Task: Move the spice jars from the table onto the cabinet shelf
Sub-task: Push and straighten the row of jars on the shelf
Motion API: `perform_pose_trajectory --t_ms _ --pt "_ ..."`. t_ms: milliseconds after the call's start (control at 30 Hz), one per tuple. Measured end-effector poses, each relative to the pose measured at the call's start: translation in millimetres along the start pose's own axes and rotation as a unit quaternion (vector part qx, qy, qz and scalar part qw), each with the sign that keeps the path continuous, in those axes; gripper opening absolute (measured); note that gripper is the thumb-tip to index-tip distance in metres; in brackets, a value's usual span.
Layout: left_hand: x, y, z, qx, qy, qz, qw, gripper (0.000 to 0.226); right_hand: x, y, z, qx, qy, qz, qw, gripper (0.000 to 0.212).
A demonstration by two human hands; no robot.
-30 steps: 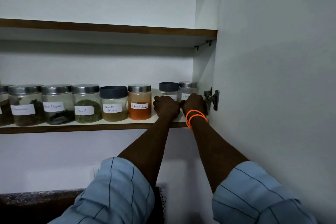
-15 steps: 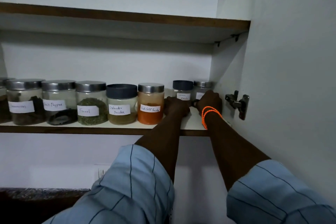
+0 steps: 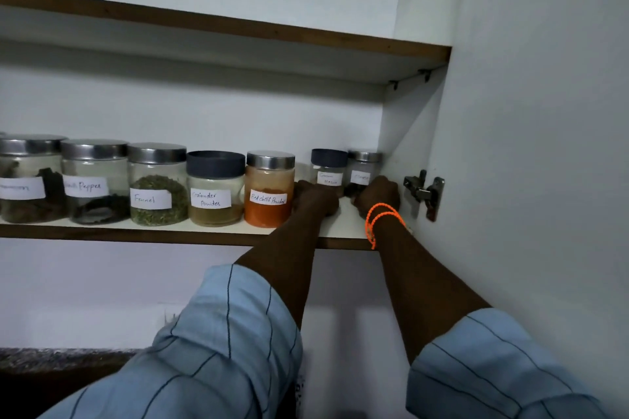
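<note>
Both hands reach up onto the lower shelf (image 3: 170, 235), a white board with a brown wood edge. The left hand (image 3: 315, 199) curls at the foot of a small dark-capped jar (image 3: 328, 168); the right hand (image 3: 377, 192), orange cords at its wrist, curls by a steel-lidded jar (image 3: 363, 167) in the corner. Whether either grips, I cannot tell. Five round glass jars with paper labels stand in a row leftward, the chilli jar (image 3: 269, 189) nearest.
</note>
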State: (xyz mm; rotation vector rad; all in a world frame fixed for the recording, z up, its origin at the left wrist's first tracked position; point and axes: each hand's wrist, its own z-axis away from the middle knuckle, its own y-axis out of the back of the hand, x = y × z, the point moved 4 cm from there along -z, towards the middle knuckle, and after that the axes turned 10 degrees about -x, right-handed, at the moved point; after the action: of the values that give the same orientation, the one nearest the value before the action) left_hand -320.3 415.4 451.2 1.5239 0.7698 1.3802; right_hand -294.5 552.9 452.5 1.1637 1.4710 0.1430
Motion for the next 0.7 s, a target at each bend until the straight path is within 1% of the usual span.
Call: perform_pose_trajectory --t_ms 133,233,300,400,467,500,567,633,667,700 --pt "4 -2 27 -0.005 -0.027 -0.087 0.996 0.043 2 4 19 -0.032 -0.007 0.011 0.999 0.044" --pt "5 -8 49 -0.008 -0.074 -0.158 0.985 0.034 -1 9 37 -0.060 0.002 0.029 0.998 0.049" --pt "4 -12 62 -0.004 -0.097 -0.181 0.979 0.031 -4 14 50 -0.071 0.015 0.043 0.996 0.051" --pt "4 -12 84 0.010 -0.122 -0.175 0.977 0.031 -7 24 66 -0.079 0.034 0.048 0.995 0.051" --pt "0 -12 100 0.033 -0.141 -0.134 0.980 0.031 -11 29 77 -0.089 0.052 0.069 0.992 0.047" --pt "-6 -13 110 0.049 -0.150 -0.096 0.983 0.031 -13 30 83 -0.091 0.066 0.084 0.990 0.043" --pt "-26 -16 133 0.101 -0.178 0.005 0.979 0.032 -14 28 96 -0.080 0.096 0.061 0.990 0.037" --pt "-54 -14 162 0.187 -0.219 0.103 0.952 0.029 -17 22 114 -0.063 0.125 0.012 0.990 0.038" --pt "-73 -10 175 0.248 -0.225 0.139 0.932 0.027 -21 17 125 -0.067 0.139 -0.007 0.988 0.042" --pt "-92 -3 185 0.320 -0.215 0.157 0.909 0.028 -27 10 137 -0.078 0.154 -0.025 0.985 0.049"
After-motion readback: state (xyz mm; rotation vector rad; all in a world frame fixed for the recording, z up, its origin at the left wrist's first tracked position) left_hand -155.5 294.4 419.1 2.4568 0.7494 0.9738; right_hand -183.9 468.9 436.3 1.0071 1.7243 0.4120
